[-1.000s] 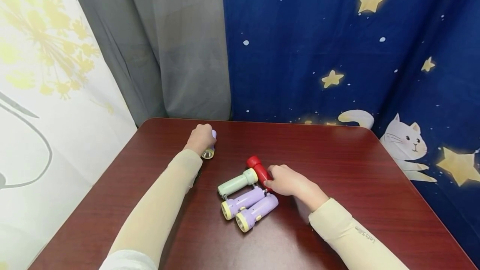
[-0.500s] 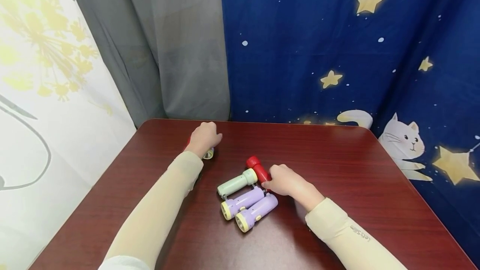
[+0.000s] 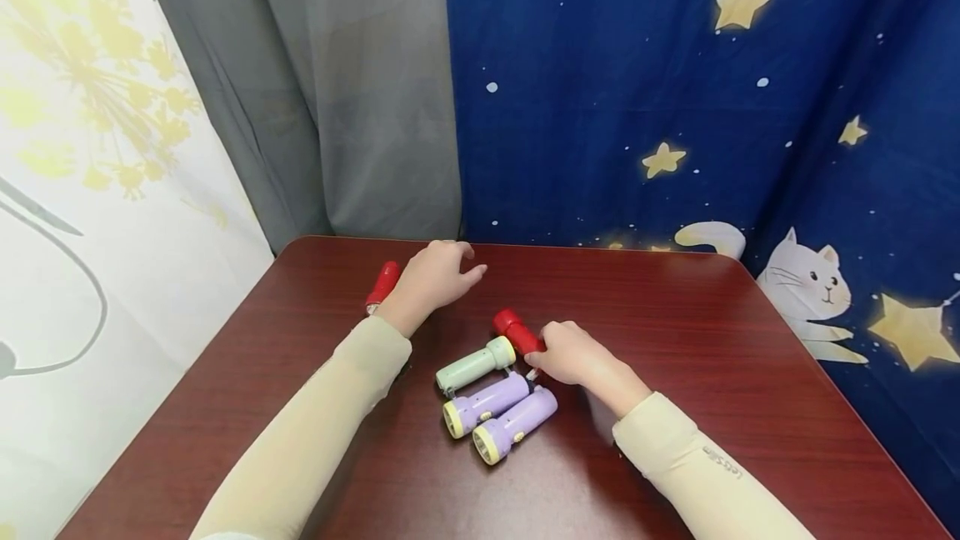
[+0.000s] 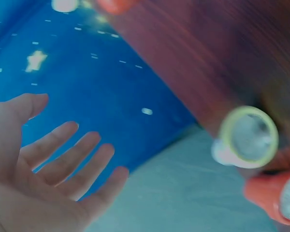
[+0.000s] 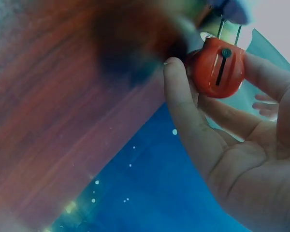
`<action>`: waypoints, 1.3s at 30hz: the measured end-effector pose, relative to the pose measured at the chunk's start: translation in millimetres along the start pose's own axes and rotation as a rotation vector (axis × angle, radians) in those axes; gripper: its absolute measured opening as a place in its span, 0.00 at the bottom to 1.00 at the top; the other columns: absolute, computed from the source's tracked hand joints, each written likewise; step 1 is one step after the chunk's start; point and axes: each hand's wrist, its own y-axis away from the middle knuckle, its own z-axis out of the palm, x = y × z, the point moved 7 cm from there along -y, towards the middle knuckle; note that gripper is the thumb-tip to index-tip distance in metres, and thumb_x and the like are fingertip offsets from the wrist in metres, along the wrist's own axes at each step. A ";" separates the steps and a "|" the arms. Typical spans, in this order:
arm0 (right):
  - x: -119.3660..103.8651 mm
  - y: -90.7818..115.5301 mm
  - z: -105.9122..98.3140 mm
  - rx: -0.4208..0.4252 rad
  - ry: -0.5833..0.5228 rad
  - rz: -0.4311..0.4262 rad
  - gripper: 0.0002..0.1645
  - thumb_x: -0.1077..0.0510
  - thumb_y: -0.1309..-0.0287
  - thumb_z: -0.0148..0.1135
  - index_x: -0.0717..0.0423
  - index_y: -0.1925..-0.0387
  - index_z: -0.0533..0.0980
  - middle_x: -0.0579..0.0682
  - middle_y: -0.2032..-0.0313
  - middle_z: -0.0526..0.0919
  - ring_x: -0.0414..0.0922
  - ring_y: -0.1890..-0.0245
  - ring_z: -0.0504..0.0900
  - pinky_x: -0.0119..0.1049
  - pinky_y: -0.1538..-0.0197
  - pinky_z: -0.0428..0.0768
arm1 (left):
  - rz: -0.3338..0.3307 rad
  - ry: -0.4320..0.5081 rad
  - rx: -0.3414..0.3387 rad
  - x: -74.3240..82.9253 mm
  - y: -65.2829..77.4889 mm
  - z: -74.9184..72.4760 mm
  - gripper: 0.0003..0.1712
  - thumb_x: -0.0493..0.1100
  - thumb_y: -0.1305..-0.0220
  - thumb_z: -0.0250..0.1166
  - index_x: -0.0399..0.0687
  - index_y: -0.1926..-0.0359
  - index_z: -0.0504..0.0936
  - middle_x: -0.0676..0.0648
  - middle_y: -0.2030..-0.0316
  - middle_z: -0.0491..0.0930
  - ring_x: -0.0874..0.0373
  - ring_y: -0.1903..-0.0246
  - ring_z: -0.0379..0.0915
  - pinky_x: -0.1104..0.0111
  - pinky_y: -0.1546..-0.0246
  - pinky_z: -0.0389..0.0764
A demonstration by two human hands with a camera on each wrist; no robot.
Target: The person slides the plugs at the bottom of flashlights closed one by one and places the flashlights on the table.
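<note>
My left hand (image 3: 442, 273) is held over the far part of the table, fingers spread and holding nothing. Beside its wrist lies a red flashlight (image 3: 384, 283). A yellow-rimmed flashlight (image 4: 249, 137) shows next to that red flashlight (image 4: 275, 197) in the left wrist view; the left hand hides it from the head. My right hand (image 3: 573, 352) pinches the near end of another red flashlight (image 3: 517, 330) between thumb and fingers. Two thin metal prongs (image 5: 230, 33) stand at that end, by a slotted face. A pale green flashlight (image 3: 474, 365) lies close to its left.
Two purple flashlights, one farther (image 3: 487, 405) and one nearer (image 3: 517, 425), lie side by side just in front of the green one. The dark red wooden table (image 3: 675, 307) ends at a grey curtain (image 3: 382, 90) and a blue starry curtain (image 3: 585, 90).
My left hand has let go of the purple flashlight at the far left and moved right, uncovering the red one there. The right hand stays at its red flashlight, shifting slightly.
</note>
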 end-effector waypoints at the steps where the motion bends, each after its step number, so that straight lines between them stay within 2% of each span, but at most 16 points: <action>1: 0.7 -0.3 -2.2 0.006 -0.001 -0.002 0.14 0.51 0.33 0.71 0.58 0.67 0.83 0.50 0.75 0.81 0.45 0.74 0.78 0.36 0.67 0.75 | 0.012 0.014 -0.003 5.8 2.8 -1.5 0.27 0.58 0.25 0.64 0.46 0.37 0.85 0.43 0.41 0.87 0.46 0.44 0.86 0.50 0.43 0.87; 4: 1.9 0.1 -12.7 0.035 -0.002 -0.014 0.16 0.51 0.32 0.70 0.62 0.59 0.85 0.50 0.74 0.82 0.45 0.73 0.79 0.37 0.65 0.77 | 0.050 0.066 -0.013 23.7 10.7 -7.3 0.24 0.56 0.25 0.65 0.48 0.38 0.85 0.44 0.41 0.88 0.48 0.43 0.86 0.50 0.42 0.86; 9: -0.7 6.6 -41.6 0.099 -0.027 -0.070 0.20 0.52 0.30 0.68 0.65 0.48 0.84 0.51 0.71 0.86 0.44 0.71 0.82 0.41 0.58 0.82 | 0.147 0.134 -0.039 52.1 23.1 -15.6 0.19 0.47 0.25 0.67 0.47 0.39 0.86 0.44 0.41 0.87 0.48 0.40 0.84 0.53 0.36 0.84; 12: -3.2 14.5 -63.5 0.152 -0.078 -0.107 0.23 0.53 0.31 0.69 0.65 0.43 0.82 0.55 0.63 0.89 0.46 0.65 0.84 0.45 0.54 0.83 | 0.203 0.162 -0.083 64.8 29.4 -17.7 0.19 0.45 0.26 0.68 0.47 0.37 0.84 0.44 0.39 0.86 0.48 0.37 0.82 0.53 0.32 0.81; 15: -6.5 25.9 -85.9 0.225 -0.141 -0.137 0.25 0.54 0.33 0.71 0.64 0.39 0.81 0.59 0.54 0.87 0.50 0.60 0.84 0.45 0.54 0.82 | 0.232 0.223 -0.139 73.6 35.6 -18.4 0.23 0.46 0.26 0.69 0.47 0.34 0.82 0.44 0.36 0.84 0.49 0.34 0.80 0.52 0.29 0.79; 19: -11.9 43.0 -110.2 0.304 -0.236 -0.151 0.27 0.56 0.35 0.73 0.60 0.37 0.81 0.60 0.48 0.86 0.53 0.57 0.83 0.44 0.55 0.84 | 0.227 0.379 -0.205 79.0 42.7 -19.6 0.26 0.49 0.27 0.70 0.50 0.32 0.80 0.46 0.37 0.84 0.50 0.39 0.81 0.53 0.32 0.80; 22: -15.9 54.4 -120.7 0.317 -0.293 -0.167 0.26 0.55 0.36 0.75 0.54 0.37 0.82 0.58 0.46 0.86 0.53 0.53 0.86 0.45 0.52 0.88 | 0.222 0.563 -0.265 81.6 48.0 -22.1 0.26 0.51 0.27 0.69 0.51 0.32 0.80 0.47 0.38 0.85 0.53 0.40 0.81 0.55 0.35 0.82; 26: -20.1 64.1 -127.7 0.309 -0.359 -0.209 0.25 0.56 0.37 0.76 0.50 0.38 0.83 0.55 0.44 0.85 0.54 0.50 0.89 0.49 0.48 0.90 | 0.209 0.740 -0.320 84.0 51.9 -26.0 0.26 0.51 0.26 0.68 0.53 0.31 0.80 0.48 0.36 0.84 0.54 0.37 0.81 0.58 0.36 0.84; 28: -21.7 66.2 -129.1 0.308 -0.393 -0.231 0.25 0.57 0.37 0.76 0.50 0.39 0.83 0.54 0.43 0.85 0.53 0.50 0.89 0.49 0.46 0.90 | 0.196 0.761 -0.327 84.2 52.3 -26.1 0.26 0.51 0.26 0.68 0.53 0.30 0.80 0.47 0.36 0.84 0.53 0.37 0.81 0.59 0.37 0.85; 33: -21.8 65.4 -127.1 0.288 -0.461 -0.247 0.25 0.58 0.37 0.76 0.49 0.39 0.83 0.53 0.42 0.84 0.53 0.48 0.89 0.49 0.44 0.89 | 0.202 0.733 -0.326 85.7 55.2 -23.9 0.28 0.49 0.25 0.67 0.51 0.28 0.78 0.46 0.36 0.84 0.52 0.40 0.82 0.60 0.39 0.86; 37: -21.3 65.0 -125.8 0.278 -0.498 -0.254 0.25 0.59 0.37 0.75 0.49 0.38 0.83 0.53 0.41 0.83 0.54 0.46 0.89 0.49 0.43 0.89 | 0.219 0.678 -0.290 89.4 58.6 -22.7 0.26 0.48 0.25 0.67 0.52 0.30 0.79 0.47 0.39 0.86 0.54 0.45 0.83 0.61 0.43 0.86; 39: -20.5 65.8 -126.2 0.284 -0.517 -0.258 0.25 0.59 0.36 0.75 0.49 0.38 0.83 0.54 0.40 0.82 0.55 0.45 0.89 0.49 0.42 0.89 | 0.237 0.655 -0.250 92.4 60.5 -23.3 0.24 0.47 0.25 0.67 0.53 0.31 0.80 0.48 0.42 0.87 0.55 0.48 0.83 0.63 0.44 0.86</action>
